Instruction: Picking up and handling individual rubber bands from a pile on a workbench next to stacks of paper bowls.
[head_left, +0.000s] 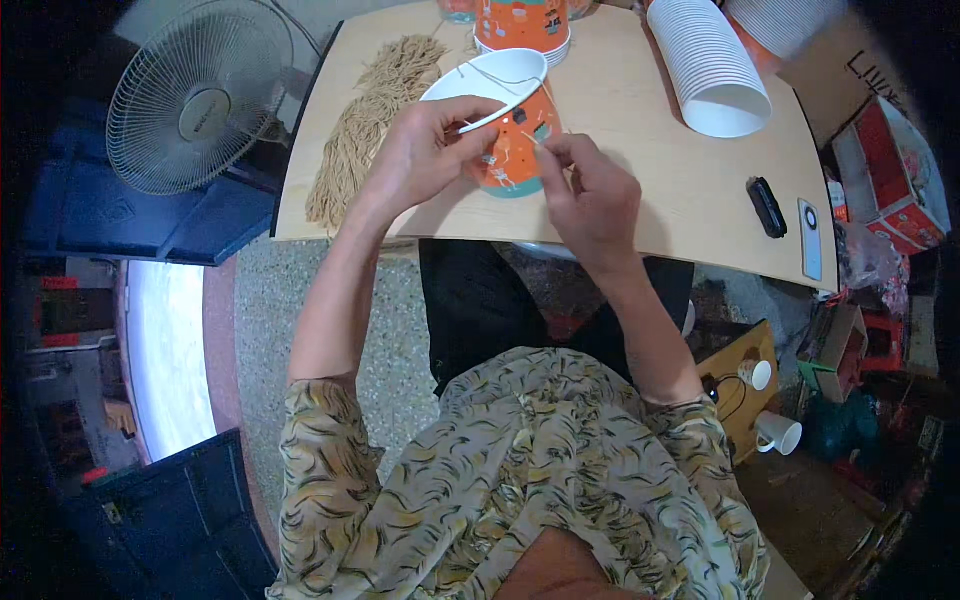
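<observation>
Over the near part of the table, an orange paper bucket (512,155) with a white inside and a green base band is tilted, its mouth up and to the left. My left hand (425,150) grips its rim, thumb outside and fingers reaching into the mouth. A thin beige cord (490,74) crosses the bucket's opening and passes over the rim. At the bucket's right side my right hand (592,200) has thumb and forefinger pinched on an end of the cord. A thick bundle of beige cords (365,135) lies on the table left of the bucket.
Behind the bucket stand stacked orange buckets (522,24). A long stack of white buckets (708,65) lies at the far right, with a black handheld object (767,207) and a pale strip (810,242) nearer. A fan (205,115) stands left of the table (640,170).
</observation>
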